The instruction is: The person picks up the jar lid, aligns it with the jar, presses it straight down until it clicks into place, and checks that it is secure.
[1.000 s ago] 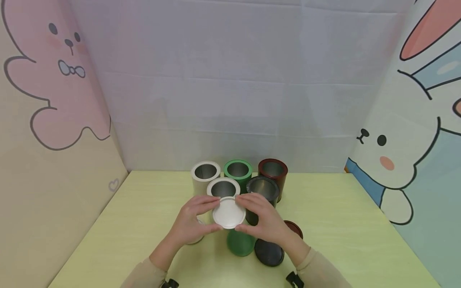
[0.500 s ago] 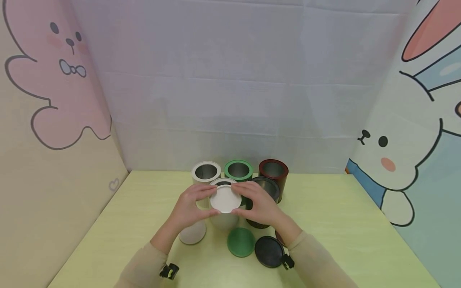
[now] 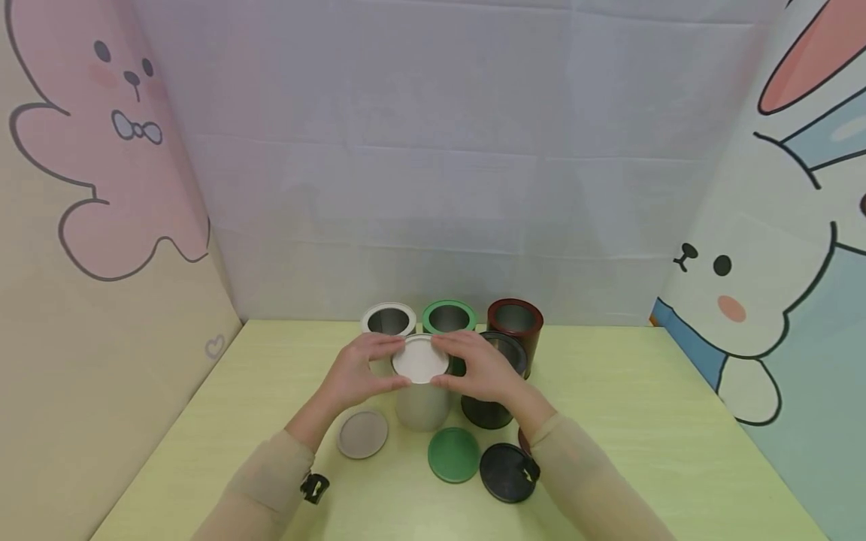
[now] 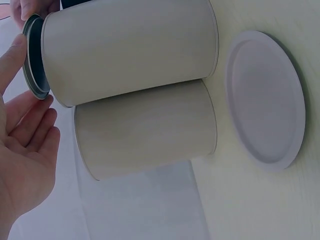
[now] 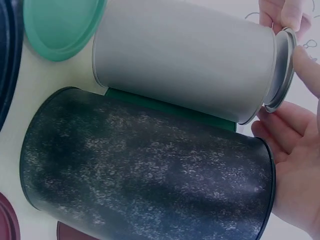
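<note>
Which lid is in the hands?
The white lid, over the front white can; the pale lid, green lid, black lid and maroon lid lie on the table.

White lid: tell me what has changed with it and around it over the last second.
The white lid has moved forward, away from the person, over the mouth of the front white can, not yet flush with it. The left hand and right hand moved with it, both gripping its edge throughout; nothing was let go. The black can, green lid and black lid stayed put.
</note>
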A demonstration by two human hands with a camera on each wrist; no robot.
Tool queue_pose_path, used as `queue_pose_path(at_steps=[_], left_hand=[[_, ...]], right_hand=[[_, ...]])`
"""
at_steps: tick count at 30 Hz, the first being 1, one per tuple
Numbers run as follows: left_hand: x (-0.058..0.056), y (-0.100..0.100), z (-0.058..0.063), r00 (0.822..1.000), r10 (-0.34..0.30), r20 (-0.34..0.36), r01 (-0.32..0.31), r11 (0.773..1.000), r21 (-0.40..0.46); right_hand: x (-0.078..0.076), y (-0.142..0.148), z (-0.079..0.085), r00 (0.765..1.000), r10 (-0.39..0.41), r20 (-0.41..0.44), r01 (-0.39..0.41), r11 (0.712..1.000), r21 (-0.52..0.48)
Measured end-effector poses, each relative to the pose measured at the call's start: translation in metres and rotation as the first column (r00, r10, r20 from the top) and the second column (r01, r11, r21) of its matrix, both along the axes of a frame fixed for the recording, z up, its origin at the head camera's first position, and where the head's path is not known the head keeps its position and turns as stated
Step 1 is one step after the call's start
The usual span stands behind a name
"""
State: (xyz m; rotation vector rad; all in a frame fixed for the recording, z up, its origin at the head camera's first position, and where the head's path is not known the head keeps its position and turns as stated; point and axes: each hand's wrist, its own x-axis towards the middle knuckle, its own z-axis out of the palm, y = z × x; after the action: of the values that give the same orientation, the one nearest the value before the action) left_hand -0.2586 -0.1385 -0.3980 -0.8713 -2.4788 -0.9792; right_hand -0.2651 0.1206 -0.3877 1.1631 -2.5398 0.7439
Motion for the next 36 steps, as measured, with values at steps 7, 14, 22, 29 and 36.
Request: queue_pose_path(at_steps=[7,14,22,29,36], left_hand=[[-0.007,0.000,0.001,0.994,0.026,0.110,-0.027,1.000,0.010],[-0.012,-0.001,0.000,0.985,0.030,0.168,-0.032,0.999,0.012],[-0.015,-0.001,0.001,0.983,0.030,0.180,-0.029,1.000,-0.010],[-0.015,-0.001,0.004,0.982,0.024,0.187,-0.016,0.999,-0.044],[-0.015,-0.001,0.008,0.985,-0.003,0.170,0.018,0.996,-0.091]], right_hand=[[-0.004,-0.003,0.003,1.000,-0.013,0.015,0.012,0.999,0.038],[-0.010,-0.007,-0.001,0.999,-0.036,-0.004,0.037,0.996,0.086],[-0.010,-0.008,-0.001,0.999,-0.048,0.000,0.047,0.992,0.120],[-0.008,-0.008,0.002,0.998,-0.059,0.019,0.056,0.990,0.133],[-0.007,-0.009,0.001,0.996,-0.087,0.033,0.080,0.982,0.168]])
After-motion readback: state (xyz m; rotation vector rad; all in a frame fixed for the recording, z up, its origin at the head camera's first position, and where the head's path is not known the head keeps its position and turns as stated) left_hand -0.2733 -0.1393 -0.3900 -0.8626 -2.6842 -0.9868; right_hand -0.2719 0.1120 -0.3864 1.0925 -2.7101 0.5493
